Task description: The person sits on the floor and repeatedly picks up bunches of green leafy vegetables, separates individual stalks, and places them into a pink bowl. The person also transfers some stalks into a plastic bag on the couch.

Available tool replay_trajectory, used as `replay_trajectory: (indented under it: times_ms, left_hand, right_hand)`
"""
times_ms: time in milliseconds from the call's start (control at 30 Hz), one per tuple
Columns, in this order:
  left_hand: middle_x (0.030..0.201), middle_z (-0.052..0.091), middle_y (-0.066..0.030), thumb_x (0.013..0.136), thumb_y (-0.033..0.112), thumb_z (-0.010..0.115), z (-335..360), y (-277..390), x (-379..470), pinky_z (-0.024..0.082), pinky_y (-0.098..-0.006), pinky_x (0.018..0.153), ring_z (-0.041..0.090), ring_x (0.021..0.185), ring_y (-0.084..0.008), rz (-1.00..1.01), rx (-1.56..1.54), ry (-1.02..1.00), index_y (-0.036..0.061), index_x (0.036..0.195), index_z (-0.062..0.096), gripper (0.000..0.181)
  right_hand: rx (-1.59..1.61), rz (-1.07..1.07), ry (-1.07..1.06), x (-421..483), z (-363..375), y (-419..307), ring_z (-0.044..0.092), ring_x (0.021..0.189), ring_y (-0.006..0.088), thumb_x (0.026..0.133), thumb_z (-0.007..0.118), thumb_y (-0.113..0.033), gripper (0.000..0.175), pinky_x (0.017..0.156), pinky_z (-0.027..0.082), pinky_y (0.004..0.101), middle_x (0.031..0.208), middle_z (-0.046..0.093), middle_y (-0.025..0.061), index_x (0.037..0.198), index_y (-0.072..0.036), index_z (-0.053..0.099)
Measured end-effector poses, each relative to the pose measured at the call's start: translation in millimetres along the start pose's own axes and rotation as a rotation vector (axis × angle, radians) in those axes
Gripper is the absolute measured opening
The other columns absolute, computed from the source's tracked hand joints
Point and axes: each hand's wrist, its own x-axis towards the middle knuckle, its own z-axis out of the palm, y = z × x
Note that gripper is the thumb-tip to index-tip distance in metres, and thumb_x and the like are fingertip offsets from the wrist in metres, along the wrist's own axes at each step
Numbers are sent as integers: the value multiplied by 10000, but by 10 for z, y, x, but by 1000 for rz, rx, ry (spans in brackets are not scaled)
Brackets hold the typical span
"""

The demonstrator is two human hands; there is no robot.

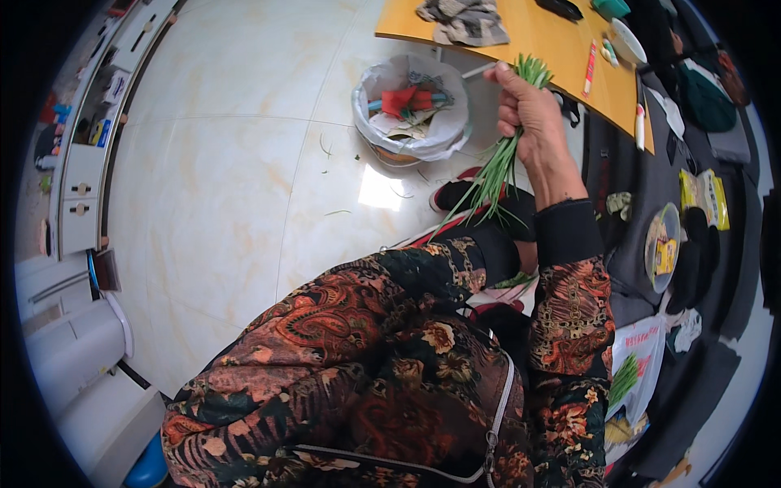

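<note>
My right hand (525, 113) is raised and closed around a bunch of chives (491, 177). Their cut ends poke out above the fist and the long green leaves hang down towards my shoes. Below it, my left hand (528, 257) is mostly hidden behind the right sleeve; only a strip of skin past the black cuff shows. More green leaves (517, 280) lie just under that hand, partly covered. A white plastic bag (650, 354) to the right has another bunch of chives (622, 384) on it.
A lined waste bin (448, 131) stands beside the wooden table (537, 43), which bears a crumpled cloth (467, 21). Loose leaf scraps lie on the tiled floor (232, 171). On the dark sofa (628, 256) rest a clear bowl (653, 268) and yellow packets (705, 198).
</note>
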Motion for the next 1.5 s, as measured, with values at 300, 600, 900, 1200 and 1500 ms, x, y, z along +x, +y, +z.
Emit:
replay_trajectory:
  times_ms: [300,600,900,1200,1500]
  left_hand:
    - [687,493,35,812,195,597,28,140,169,354,-188,471,441,563,-41,150,107,154,87,879,529,145]
    - [756,477,-5,905,179,508,13,239,64,358,-187,469,391,559,-57,-44,1,8,34,973,479,163]
    - [729,468,8,912,181,497,24,199,35,352,-170,454,391,534,-46,-179,136,-59,35,988,485,165]
    - [692,427,33,909,181,506,35,193,17,270,-155,413,330,497,-24,-283,152,-62,43,940,489,142]
    - [753,424,12,930,269,458,-42,186,4,301,-160,436,355,526,-36,-320,161,-64,47,1098,460,279]
  right_hand:
    - [206,-214,66,-1575,-1368,-349,271,411,9,870,556,-221,279,356,215,164,556,273,-79,1003,24,575]
    - [505,-176,605,-2331,-2263,702,304,398,24,864,580,-221,233,347,261,176,558,338,-62,951,-6,560]
    - [189,-155,722,-1811,-1876,929,301,395,31,780,686,-205,211,349,234,194,545,406,-58,845,-25,597]
    - [643,-551,731,-2141,-2531,854,345,459,57,831,624,-173,152,395,287,204,612,411,-38,834,-32,565]
    - [750,-815,551,-2706,-2614,765,489,695,187,877,542,-248,202,677,451,332,780,507,76,852,-48,541]
